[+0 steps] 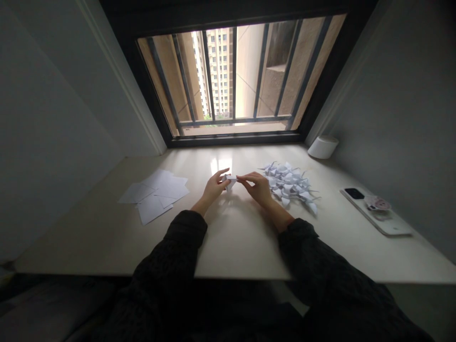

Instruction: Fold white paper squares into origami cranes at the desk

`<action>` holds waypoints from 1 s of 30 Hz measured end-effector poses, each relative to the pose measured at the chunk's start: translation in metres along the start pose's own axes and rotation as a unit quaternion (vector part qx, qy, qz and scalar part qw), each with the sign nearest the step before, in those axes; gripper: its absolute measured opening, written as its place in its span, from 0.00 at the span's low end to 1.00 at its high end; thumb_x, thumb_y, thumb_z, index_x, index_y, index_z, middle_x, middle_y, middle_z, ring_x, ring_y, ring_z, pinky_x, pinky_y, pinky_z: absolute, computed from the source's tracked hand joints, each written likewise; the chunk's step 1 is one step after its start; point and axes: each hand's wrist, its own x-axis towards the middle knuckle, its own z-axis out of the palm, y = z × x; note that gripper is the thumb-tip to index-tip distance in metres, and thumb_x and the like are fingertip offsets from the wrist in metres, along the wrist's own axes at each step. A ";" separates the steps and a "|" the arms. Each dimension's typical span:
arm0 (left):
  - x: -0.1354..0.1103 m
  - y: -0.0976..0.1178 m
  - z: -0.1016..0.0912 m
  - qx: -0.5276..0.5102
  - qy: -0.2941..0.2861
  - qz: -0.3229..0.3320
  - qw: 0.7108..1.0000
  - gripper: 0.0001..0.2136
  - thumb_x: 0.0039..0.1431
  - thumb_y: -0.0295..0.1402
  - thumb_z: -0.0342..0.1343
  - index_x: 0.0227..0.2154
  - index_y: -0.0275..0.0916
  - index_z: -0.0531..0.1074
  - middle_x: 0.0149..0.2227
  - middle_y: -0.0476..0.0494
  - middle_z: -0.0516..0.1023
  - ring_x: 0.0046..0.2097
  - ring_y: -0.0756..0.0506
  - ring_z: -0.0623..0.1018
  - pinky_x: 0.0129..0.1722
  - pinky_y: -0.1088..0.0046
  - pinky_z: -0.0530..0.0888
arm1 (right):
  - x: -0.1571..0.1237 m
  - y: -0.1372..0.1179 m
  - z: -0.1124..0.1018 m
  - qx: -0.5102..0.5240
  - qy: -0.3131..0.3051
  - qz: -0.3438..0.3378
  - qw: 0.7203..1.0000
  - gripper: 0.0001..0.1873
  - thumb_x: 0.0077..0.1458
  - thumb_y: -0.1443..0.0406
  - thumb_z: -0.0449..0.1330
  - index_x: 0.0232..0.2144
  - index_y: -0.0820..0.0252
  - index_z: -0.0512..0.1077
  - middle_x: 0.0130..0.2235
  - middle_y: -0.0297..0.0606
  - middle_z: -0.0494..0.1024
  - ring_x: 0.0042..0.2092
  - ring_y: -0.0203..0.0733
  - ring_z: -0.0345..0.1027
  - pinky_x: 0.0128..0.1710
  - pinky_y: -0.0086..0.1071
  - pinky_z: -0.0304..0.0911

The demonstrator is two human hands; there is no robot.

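White folded paper (230, 183) is pinched between your left hand (214, 186) and right hand (253, 187), both closed on it, over the pale desk (242, 247) near its middle. A heap of origami cranes (288, 185) lies just right, loose paper sheets (153, 195) farther left. Too hard a pinch could crush the folds; a slip rightward could knock the cranes.

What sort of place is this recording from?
Probably a room in a high-rise apartment: a cream built-in desk sits under a window with metal bars, an apartment tower stands outside, and a smartphone lies on the desk.
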 end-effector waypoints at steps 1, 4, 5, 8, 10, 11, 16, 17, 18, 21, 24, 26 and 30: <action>0.000 -0.001 0.000 0.003 0.007 0.008 1.000 0.26 0.52 0.36 0.62 0.55 0.40 0.68 0.44 0.39 0.78 0.38 0.46 0.78 0.33 0.74 0.74 | 0.000 -0.001 -0.001 -0.016 -0.003 -0.009 1.000 0.08 0.57 0.62 0.61 0.38 0.49 0.79 0.35 0.36 0.82 0.36 0.42 0.72 0.38 0.37 0.67; 0.000 -0.004 0.001 0.017 0.034 0.024 0.999 0.25 0.50 0.36 0.64 0.53 0.40 0.70 0.44 0.38 0.78 0.39 0.45 0.79 0.36 0.71 0.76 | 0.001 -0.008 -0.003 -0.049 -0.008 -0.029 0.998 0.09 0.58 0.62 0.59 0.39 0.50 0.79 0.35 0.37 0.82 0.36 0.44 0.71 0.38 0.38 0.66; 0.001 -0.005 0.001 0.009 0.038 0.024 0.999 0.24 0.51 0.36 0.63 0.51 0.39 0.71 0.44 0.38 0.78 0.40 0.44 0.79 0.38 0.69 0.76 | 0.001 -0.010 -0.004 -0.050 -0.007 -0.031 0.998 0.10 0.58 0.61 0.60 0.40 0.50 0.79 0.35 0.37 0.82 0.37 0.44 0.71 0.39 0.38 0.66; 0.002 -0.005 0.001 -0.057 0.026 0.008 0.998 0.23 0.53 0.36 0.62 0.53 0.39 0.70 0.45 0.38 0.77 0.42 0.44 0.79 0.43 0.63 0.76 | 0.001 -0.013 -0.003 -0.015 0.007 -0.017 1.000 0.14 0.55 0.59 0.63 0.45 0.50 0.77 0.38 0.38 0.81 0.39 0.45 0.71 0.42 0.40 0.66; 0.002 -0.004 0.001 -0.101 0.012 -0.007 0.995 0.24 0.53 0.36 0.62 0.54 0.38 0.69 0.46 0.38 0.77 0.43 0.44 0.78 0.47 0.61 0.75 | 0.002 -0.012 -0.001 0.033 0.022 0.013 0.999 0.16 0.52 0.58 0.65 0.45 0.50 0.77 0.39 0.38 0.81 0.40 0.44 0.71 0.41 0.39 0.67; 0.002 -0.003 0.001 -0.116 0.005 -0.012 0.993 0.25 0.53 0.35 0.62 0.54 0.38 0.69 0.46 0.38 0.77 0.44 0.45 0.78 0.48 0.60 0.75 | 0.002 -0.010 0.001 0.063 0.024 0.035 0.997 0.16 0.51 0.57 0.65 0.43 0.50 0.77 0.39 0.38 0.80 0.39 0.43 0.71 0.39 0.38 0.67; 0.001 0.000 0.003 -0.147 -0.029 -0.010 0.989 0.27 0.50 0.36 0.65 0.55 0.38 0.69 0.49 0.37 0.76 0.46 0.43 0.77 0.51 0.58 0.73 | 0.003 -0.006 0.007 0.190 -0.008 0.138 0.972 0.16 0.49 0.54 0.65 0.39 0.51 0.79 0.37 0.38 0.78 0.35 0.39 0.71 0.32 0.32 0.66; 0.001 0.000 0.003 -0.148 -0.033 -0.006 0.988 0.27 0.50 0.36 0.65 0.54 0.38 0.70 0.50 0.37 0.75 0.47 0.43 0.77 0.51 0.58 0.73 | 0.003 -0.007 0.008 0.199 -0.011 0.149 0.968 0.16 0.48 0.53 0.66 0.39 0.52 0.79 0.37 0.38 0.77 0.35 0.39 0.71 0.33 0.32 0.67; 0.001 0.000 0.004 -0.149 -0.035 -0.004 0.988 0.27 0.50 0.35 0.65 0.54 0.38 0.70 0.50 0.36 0.75 0.47 0.42 0.77 0.51 0.58 0.73 | 0.003 -0.007 0.009 0.205 -0.013 0.158 0.966 0.16 0.48 0.53 0.66 0.38 0.52 0.79 0.38 0.38 0.77 0.35 0.39 0.72 0.33 0.32 0.67; 0.000 0.000 0.004 -0.145 -0.034 -0.002 0.989 0.26 0.49 0.34 0.66 0.53 0.38 0.71 0.51 0.37 0.74 0.47 0.43 0.77 0.51 0.59 0.74 | 0.003 -0.008 0.010 0.216 -0.014 0.173 0.961 0.17 0.45 0.53 0.67 0.37 0.53 0.79 0.38 0.38 0.78 0.35 0.39 0.72 0.33 0.32 0.67; 0.001 -0.001 0.004 -0.130 -0.031 0.001 0.991 0.26 0.48 0.33 0.65 0.52 0.39 0.72 0.52 0.37 0.73 0.46 0.44 0.77 0.50 0.59 0.75 | 0.003 -0.006 0.011 0.215 -0.016 0.189 0.958 0.19 0.42 0.53 0.68 0.36 0.55 0.79 0.38 0.39 0.79 0.35 0.41 0.73 0.34 0.33 0.68; 0.001 -0.002 0.004 -0.120 -0.032 0.005 0.992 0.26 0.48 0.32 0.65 0.52 0.39 0.72 0.51 0.38 0.74 0.46 0.44 0.77 0.50 0.59 0.75 | 0.002 -0.005 0.011 0.207 -0.022 0.196 0.958 0.19 0.41 0.53 0.69 0.36 0.55 0.79 0.37 0.39 0.81 0.35 0.42 0.74 0.36 0.35 0.68; 0.002 -0.003 0.005 -0.103 -0.035 0.024 0.994 0.25 0.49 0.30 0.62 0.53 0.37 0.71 0.46 0.38 0.78 0.44 0.44 0.78 0.50 0.60 0.74 | 0.001 -0.004 0.011 0.194 -0.021 0.192 0.962 0.16 0.43 0.54 0.68 0.34 0.55 0.79 0.35 0.38 0.82 0.34 0.42 0.75 0.36 0.35 0.68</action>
